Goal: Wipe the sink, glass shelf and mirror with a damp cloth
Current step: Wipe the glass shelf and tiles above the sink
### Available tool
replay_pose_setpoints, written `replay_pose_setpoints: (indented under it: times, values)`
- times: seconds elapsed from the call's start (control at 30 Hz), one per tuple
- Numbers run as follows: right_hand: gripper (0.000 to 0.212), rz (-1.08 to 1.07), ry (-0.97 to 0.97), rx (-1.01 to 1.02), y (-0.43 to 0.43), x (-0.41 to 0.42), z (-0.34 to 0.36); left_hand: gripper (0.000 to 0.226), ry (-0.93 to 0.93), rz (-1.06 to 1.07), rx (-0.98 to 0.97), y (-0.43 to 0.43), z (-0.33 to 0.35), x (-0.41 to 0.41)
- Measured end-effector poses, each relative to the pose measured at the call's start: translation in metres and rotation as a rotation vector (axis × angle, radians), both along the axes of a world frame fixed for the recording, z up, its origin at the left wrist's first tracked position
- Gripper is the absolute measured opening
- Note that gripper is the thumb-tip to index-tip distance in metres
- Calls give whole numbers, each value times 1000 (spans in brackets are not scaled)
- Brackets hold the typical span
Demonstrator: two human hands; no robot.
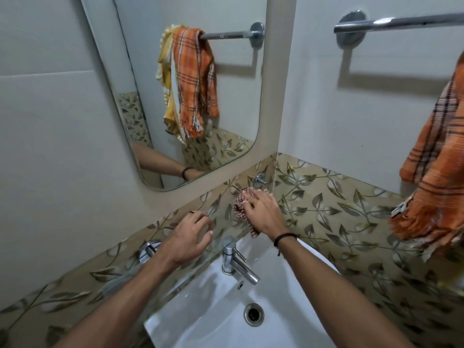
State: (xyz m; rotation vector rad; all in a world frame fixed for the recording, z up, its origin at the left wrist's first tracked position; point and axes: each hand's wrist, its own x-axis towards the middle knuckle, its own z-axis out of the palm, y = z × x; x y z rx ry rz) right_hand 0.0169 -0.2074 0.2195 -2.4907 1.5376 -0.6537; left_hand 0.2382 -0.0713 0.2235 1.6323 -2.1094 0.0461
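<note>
One sink, one left hand loose and empty, one right hand flat atop one cloth.

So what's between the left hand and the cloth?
Nothing solid: in the head view only bare leaf-patterned tile shows between the left hand and the cloth.

A shiny metal towel bar is fixed high on the plain white wall tiles at the right. An orange checked towel with a stringy fringe hangs down at the right edge. Lower down, a band of tan wall tiles with green leaves runs around the corner. A small shiny valve sticks out near that corner. A round shiny knob sits on the leafy tiles at the left. A shiny metal tap stands upright nearby.
</note>
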Motion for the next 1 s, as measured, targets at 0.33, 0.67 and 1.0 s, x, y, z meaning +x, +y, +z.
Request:
replay_pose_setpoints:
  times: [0.33,0.67,1.0]
  values:
    - [53,-12,9,17,31,18,1,38,6,5,24,-1,2,-2]
    - [54,-32,-91,27,-5,-12,-9,37,8,20,52,1,2,-2]
    - [57,-31,-171,-54,87,32,-24,36,-5,12,41,0,4,-3]
